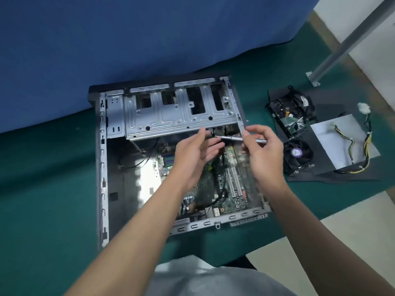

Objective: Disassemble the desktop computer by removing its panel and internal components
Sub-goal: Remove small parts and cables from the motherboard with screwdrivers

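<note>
From the head camera I see the grey sheet-metal computer case point(102, 167) lying open on the green table point(42, 189), its green motherboard point(233, 189) exposed. Above it the right hand point(263, 154) pinches a slim silver screwdriver point(233, 138). The left hand point(192, 154) is loosely spread, its fingertips near the tip.

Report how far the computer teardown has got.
Done: the case lies open, panel off; a cooling fan, a power supply and what looks like a drive sit on the mat to its right. In hand: the right hand pinches a screwdriver, its tip by the open left hand, above the case. Left: the motherboard and drive cage are still inside.
</note>
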